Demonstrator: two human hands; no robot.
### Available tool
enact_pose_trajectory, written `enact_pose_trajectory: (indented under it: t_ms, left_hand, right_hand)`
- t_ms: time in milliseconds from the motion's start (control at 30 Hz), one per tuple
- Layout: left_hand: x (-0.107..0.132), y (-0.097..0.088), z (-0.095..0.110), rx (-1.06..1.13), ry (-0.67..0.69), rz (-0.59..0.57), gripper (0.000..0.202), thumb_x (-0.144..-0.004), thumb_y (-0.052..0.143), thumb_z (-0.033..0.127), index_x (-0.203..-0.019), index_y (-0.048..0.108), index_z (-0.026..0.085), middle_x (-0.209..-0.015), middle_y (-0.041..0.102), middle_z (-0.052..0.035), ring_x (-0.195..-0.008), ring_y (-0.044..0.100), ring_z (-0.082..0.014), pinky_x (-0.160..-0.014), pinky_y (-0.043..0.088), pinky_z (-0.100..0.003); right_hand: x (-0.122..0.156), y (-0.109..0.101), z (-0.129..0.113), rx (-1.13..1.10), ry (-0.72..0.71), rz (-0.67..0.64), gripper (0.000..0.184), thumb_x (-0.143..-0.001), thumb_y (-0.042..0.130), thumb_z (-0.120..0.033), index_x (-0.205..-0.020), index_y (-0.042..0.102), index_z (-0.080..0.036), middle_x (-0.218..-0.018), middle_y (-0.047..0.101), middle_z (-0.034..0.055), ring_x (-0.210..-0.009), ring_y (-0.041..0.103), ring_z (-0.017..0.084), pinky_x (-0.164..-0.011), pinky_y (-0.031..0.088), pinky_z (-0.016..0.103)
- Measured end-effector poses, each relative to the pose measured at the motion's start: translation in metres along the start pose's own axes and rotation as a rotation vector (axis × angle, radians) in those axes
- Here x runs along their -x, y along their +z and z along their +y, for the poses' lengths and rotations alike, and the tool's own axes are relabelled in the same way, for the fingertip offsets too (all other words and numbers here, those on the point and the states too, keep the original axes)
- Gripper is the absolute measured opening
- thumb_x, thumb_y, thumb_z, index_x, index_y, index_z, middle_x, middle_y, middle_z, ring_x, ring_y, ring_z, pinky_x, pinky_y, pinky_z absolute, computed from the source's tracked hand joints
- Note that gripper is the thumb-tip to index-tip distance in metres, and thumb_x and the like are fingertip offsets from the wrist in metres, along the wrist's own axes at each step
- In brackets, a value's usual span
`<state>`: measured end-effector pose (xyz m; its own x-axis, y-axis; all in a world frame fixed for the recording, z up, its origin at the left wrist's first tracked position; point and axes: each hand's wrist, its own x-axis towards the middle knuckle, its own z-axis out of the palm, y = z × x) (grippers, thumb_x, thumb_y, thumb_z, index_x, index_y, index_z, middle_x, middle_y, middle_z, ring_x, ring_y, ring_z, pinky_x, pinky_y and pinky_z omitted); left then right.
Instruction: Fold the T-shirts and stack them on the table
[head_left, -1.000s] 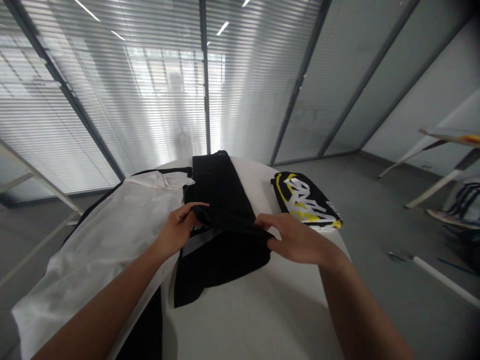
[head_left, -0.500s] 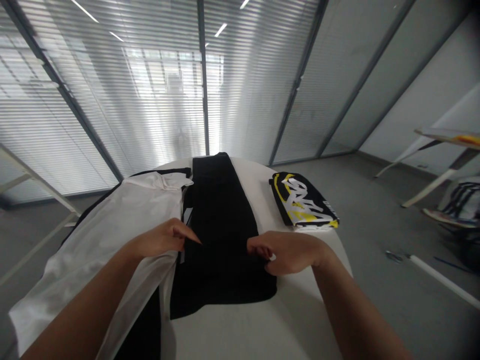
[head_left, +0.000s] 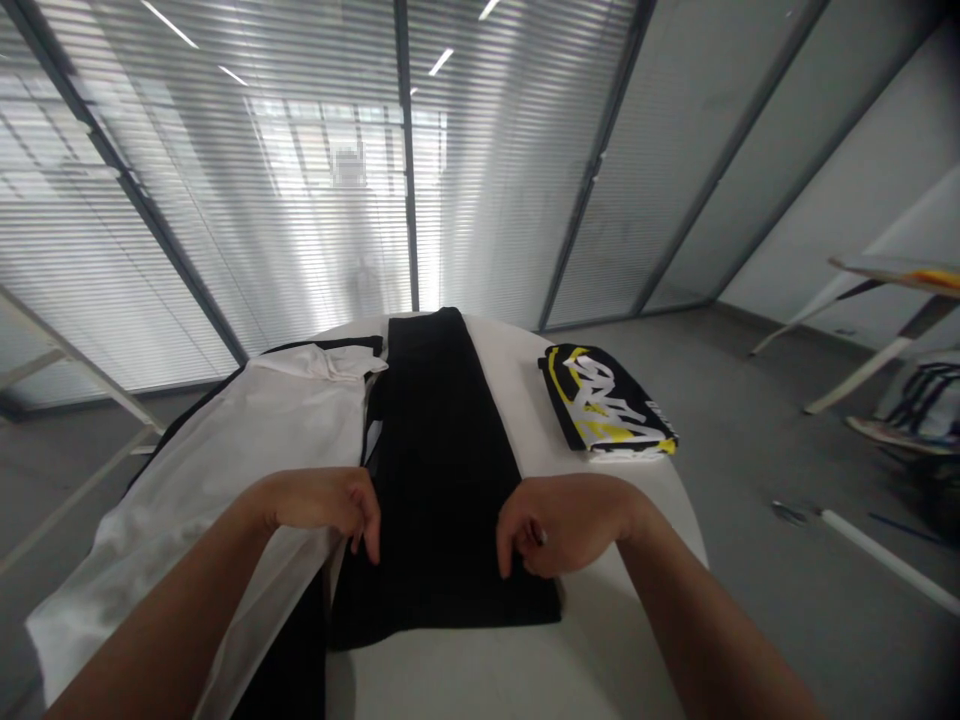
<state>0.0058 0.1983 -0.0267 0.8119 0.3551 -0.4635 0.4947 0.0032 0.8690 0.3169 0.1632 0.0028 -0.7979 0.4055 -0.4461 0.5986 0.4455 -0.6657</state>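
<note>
A black garment lies in a long folded strip down the table, its near end flat. My left hand is closed at the left edge of the strip, fingers bent downward. Across from it, my right hand is closed at the right edge, its index finger pointing down onto the fabric. The thumbs are mostly hidden. Left of the strip a white garment is spread out under my left forearm, with more black cloth showing beneath it.
A folded black, white and yellow printed garment sits on the right of the white round table. Scissors and a white tube lie on the floor. A white frame stands at left, another table at right.
Both hands have shifted toward me along the black strip, with fingers now pointing down. Its near end looks straighter and lies slightly closer to me.
</note>
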Motion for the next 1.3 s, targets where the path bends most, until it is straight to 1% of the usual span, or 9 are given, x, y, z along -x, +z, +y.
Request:
enact_pose_trajectory:
  t_ms: [267,400,467,567,633,800,1033,1167,1300]
  left_hand:
    - [0.004,0.002,-0.006,0.103,-0.059,-0.112,0.036,-0.062,0.047,0.009,-0.078,0.077,0.018,-0.059,0.071,-0.0026,-0.051,0.063,-0.0153,-0.047,0.044,-0.021]
    - [0.007,-0.002,-0.006,0.117,-0.001,-0.118,0.032,-0.069,0.047,0.016,-0.083,0.076,0.015,-0.053,0.067,-0.0034,-0.044,0.057,-0.0144,-0.043,0.04,-0.021]
    - [0.004,-0.004,-0.004,0.052,0.091,0.13,0.03,-0.075,0.049,0.022,-0.09,0.075,0.015,-0.054,0.065,-0.0029,-0.048,0.058,-0.0141,-0.047,0.043,-0.022]
    - [-0.013,-0.004,-0.006,-0.292,0.201,0.725,0.031,-0.085,0.048,0.029,-0.102,0.071,0.018,-0.082,0.069,-0.0059,-0.079,0.064,-0.0179,-0.076,0.05,-0.03]
    - [-0.027,-0.001,-0.014,-0.587,0.199,0.928,0.034,-0.089,0.047,0.032,-0.113,0.068,0.02,-0.107,0.066,-0.0089,-0.103,0.059,-0.0222,-0.095,0.044,-0.039]
    - [-0.046,0.007,-0.028,-0.899,0.122,0.867,0.04,-0.09,0.05,0.035,-0.126,0.062,0.023,-0.119,0.059,-0.0112,-0.113,0.053,-0.0252,-0.101,0.04,-0.045]
    - [-0.041,0.011,-0.013,-0.788,0.204,0.751,0.031,-0.092,0.045,0.033,-0.104,0.072,0.023,-0.092,0.069,-0.0048,-0.09,0.061,-0.0191,-0.088,0.046,-0.034]
    - [-0.053,0.012,-0.023,-0.914,0.21,0.915,0.039,-0.091,0.047,0.033,-0.126,0.063,0.023,-0.13,0.058,-0.011,-0.123,0.048,-0.0272,-0.105,0.036,-0.045]
    - [-0.056,0.012,-0.028,-0.975,0.11,0.895,0.049,-0.093,0.044,0.042,-0.138,0.051,0.025,-0.138,0.052,-0.0127,-0.128,0.045,-0.0301,-0.105,0.034,-0.05]
  right_hand:
    - [-0.041,0.008,0.025,0.336,-0.003,0.75,0.036,-0.089,0.054,-0.023,-0.124,0.061,-0.023,-0.115,0.06,0.0092,-0.106,0.056,0.021,-0.094,0.042,0.038]
    - [-0.054,0.016,0.036,0.407,0.039,0.718,0.049,-0.089,0.056,-0.031,-0.137,0.051,-0.027,-0.14,0.047,0.0117,-0.131,0.04,0.027,-0.106,0.032,0.048]
    - [-0.056,0.019,0.038,0.421,0.057,0.657,0.052,-0.089,0.057,-0.035,-0.14,0.048,-0.028,-0.145,0.043,0.0119,-0.135,0.036,0.029,-0.108,0.028,0.051]
    - [-0.055,0.022,0.037,0.422,0.068,0.603,0.054,-0.086,0.059,-0.037,-0.139,0.049,-0.029,-0.145,0.043,0.0113,-0.134,0.037,0.029,-0.107,0.028,0.051]
    - [-0.053,0.021,0.035,0.416,0.074,0.595,0.055,-0.082,0.063,-0.038,-0.136,0.052,-0.03,-0.142,0.045,0.01,-0.131,0.04,0.03,-0.106,0.029,0.051]
    - [-0.042,0.014,0.027,0.417,0.079,0.585,0.052,-0.072,0.07,-0.027,-0.122,0.061,-0.032,-0.128,0.054,0.0055,-0.117,0.049,0.027,-0.1,0.035,0.047]
    - [-0.035,0.005,0.025,0.161,0.001,0.497,0.024,-0.085,0.057,-0.021,-0.107,0.067,-0.021,-0.089,0.068,0.0018,-0.081,0.062,0.015,-0.077,0.046,0.028]
    - [-0.051,0.007,0.038,0.338,0.085,0.811,0.029,-0.091,0.051,-0.023,-0.117,0.063,-0.019,-0.115,0.064,0.0076,-0.108,0.057,0.02,-0.096,0.04,0.036]
    - [-0.06,0.009,0.051,0.444,0.186,0.846,0.04,-0.094,0.05,-0.03,-0.133,0.053,-0.021,-0.13,0.057,0.0105,-0.121,0.05,0.023,-0.101,0.035,0.042]
